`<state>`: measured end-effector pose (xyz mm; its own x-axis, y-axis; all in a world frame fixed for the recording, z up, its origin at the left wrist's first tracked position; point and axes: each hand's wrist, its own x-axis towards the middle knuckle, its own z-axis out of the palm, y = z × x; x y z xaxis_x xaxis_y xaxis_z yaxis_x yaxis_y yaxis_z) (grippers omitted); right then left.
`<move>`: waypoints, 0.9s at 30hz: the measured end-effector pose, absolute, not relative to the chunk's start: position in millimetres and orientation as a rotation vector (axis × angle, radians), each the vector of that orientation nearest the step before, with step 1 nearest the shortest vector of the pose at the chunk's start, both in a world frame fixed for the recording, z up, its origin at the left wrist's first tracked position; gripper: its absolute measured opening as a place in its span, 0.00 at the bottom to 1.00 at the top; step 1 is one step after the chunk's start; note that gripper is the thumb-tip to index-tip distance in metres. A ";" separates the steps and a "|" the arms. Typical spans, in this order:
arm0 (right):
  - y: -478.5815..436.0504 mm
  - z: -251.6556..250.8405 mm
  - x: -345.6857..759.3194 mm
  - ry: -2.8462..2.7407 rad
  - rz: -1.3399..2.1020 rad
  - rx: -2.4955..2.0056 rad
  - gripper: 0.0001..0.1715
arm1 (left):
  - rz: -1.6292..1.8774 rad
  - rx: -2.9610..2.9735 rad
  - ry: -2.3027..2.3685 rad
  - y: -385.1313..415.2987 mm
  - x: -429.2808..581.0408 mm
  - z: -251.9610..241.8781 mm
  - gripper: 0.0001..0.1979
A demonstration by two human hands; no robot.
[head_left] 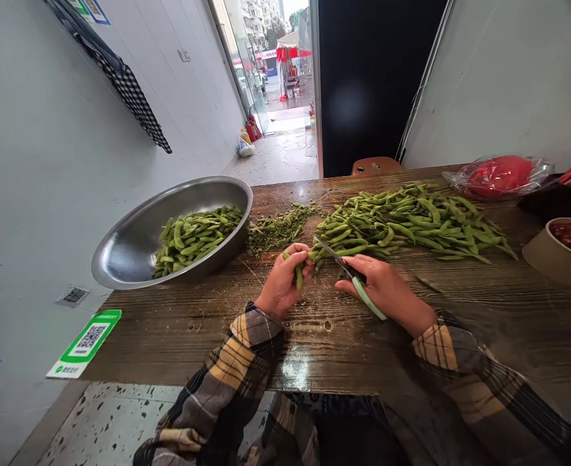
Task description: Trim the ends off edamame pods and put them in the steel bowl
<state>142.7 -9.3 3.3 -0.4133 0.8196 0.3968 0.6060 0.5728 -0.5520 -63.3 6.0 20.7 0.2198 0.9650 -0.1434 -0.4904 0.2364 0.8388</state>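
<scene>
Here, near the middle of the counter (314, 336), grips one pod (299, 275) in the left hand (282, 279), clenched round it, with a green end sticking down below the curled fingers. Holds scissors (350, 275) in the right hand (387, 291), closed round the pale green handles, blades slanting up and left to end just above the left fingertips; cannot tell whether the blades stand parted. Rests both wrists low over the wood, in plaid sleeves (246, 362), hands near each other but not touching.

Sits just in front of a big heap (411, 223) of whole pods, spread from the counter's middle along the far side toward the right edge, its nearest pods touching the left fingertips. Shows a smaller pile of trimmings (278, 230) to the left of the heap, between it and a steel basin (130, 252). Finds that basin at the far left corner, jutting past the left edge, with cut pods (195, 236) banked against its right wall.

Shows, at the far right corner, a clear bag (501, 175) of something red, and at the right edge a tan bowl (557, 255) with dark red pieces inside. Shows a brown chair back (375, 166) just beyond the far edge. Carries, on the left wall, a checked cloth (130, 90) high up and a green QR sticker (85, 343) low down, near the counter's near left corner.
</scene>
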 end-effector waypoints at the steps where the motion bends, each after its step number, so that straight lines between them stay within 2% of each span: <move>1: -8.2 3.6 143.6 -2.128 0.419 -1.134 0.22 | 1.160 0.740 0.781 7.6 -65.0 20.5 0.10; 7: -4.0 3.1 146.4 -2.043 0.393 -1.138 0.23 | 1.191 0.878 1.001 20.3 -67.8 13.8 0.13; 15: -3.4 0.0 145.7 -2.071 0.386 -1.107 0.22 | 1.004 1.704 1.586 37.6 -62.9 -6.1 0.04; 21: -4.5 3.0 146.3 -2.089 0.411 -1.133 0.23 | 1.014 1.676 1.527 34.4 -66.2 -2.6 0.03; 27: -4.3 4.0 148.0 -2.086 0.458 -1.173 0.24 | 1.096 1.190 1.157 20.3 -67.6 8.3 0.15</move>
